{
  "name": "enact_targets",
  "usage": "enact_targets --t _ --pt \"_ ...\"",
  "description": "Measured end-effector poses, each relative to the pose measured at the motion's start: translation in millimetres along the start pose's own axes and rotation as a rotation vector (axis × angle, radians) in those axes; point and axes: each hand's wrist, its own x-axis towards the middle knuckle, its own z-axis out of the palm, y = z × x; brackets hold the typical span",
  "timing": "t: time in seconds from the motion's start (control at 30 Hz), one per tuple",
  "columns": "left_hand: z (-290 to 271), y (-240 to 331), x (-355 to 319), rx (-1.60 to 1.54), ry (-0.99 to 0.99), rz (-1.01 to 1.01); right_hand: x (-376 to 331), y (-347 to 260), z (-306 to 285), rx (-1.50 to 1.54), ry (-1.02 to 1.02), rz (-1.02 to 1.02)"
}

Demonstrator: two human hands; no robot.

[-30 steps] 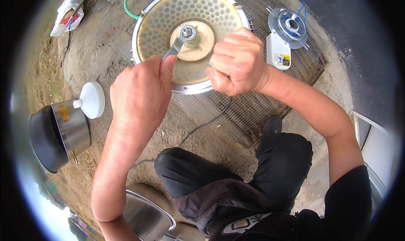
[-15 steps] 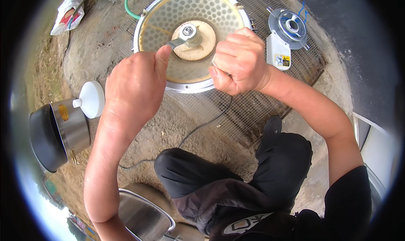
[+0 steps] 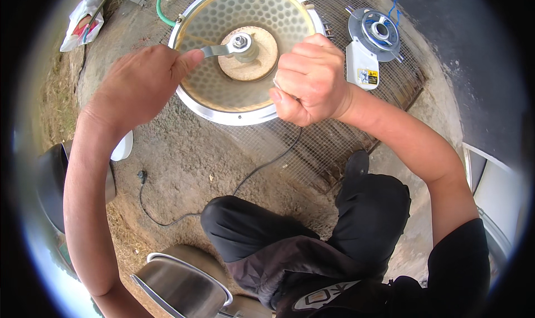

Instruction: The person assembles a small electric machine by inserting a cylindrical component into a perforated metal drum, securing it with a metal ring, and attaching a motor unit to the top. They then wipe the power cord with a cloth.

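A round drum (image 3: 245,117) with a silvery rim and a dimpled inner wall stands ahead of me. On its floor lies a pale tan disc (image 3: 264,62), and a metal hub with a nut (image 3: 240,40) rises from the centre. My left hand (image 3: 136,84) is closed on the handle of a metal wrench (image 3: 217,50), whose ring end fits round the nut. My right hand (image 3: 312,81) is a fist over the drum's right edge. A small whitish bit shows by its thumb, but what it grips is hidden.
A grey round machine part (image 3: 379,34) with a white housing sits on the wire mesh at the right. A black cord (image 3: 267,165) with a plug crosses the concrete. Metal pots (image 3: 184,287) lie at the lower left, and a green hose (image 3: 162,9) runs behind the drum.
My left hand has swung to the left with the wrench handle, turning it about the nut. The right fist keeps its place by the drum's edge. The cord's plug has come into sight.
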Motion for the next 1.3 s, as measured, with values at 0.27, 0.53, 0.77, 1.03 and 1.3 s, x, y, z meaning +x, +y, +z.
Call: enact_targets --t 0.27,0.53,0.77,1.03,1.3 --pt "28.3 -10.1 12.3 -0.070 0.165 -0.086 1.8 -1.3 2.7 -0.008 0.010 0.000" --pt "55.6 -32.6 27.3 -0.117 0.485 0.160 1.4 -2.2 4.3 0.031 0.016 0.024" --pt "48.2 -38.7 32.6 -0.269 0.288 0.172 1.1 -0.1 7.5 0.037 0.039 0.045" --pt "42.6 -40.2 40.0 -0.199 0.381 0.265 -0.4 1.7 2.6 0.054 -0.026 0.046" --pt "31.3 -49.1 56.3 -0.100 0.429 0.409 1.9 4.1 2.4 0.064 -0.024 0.060"
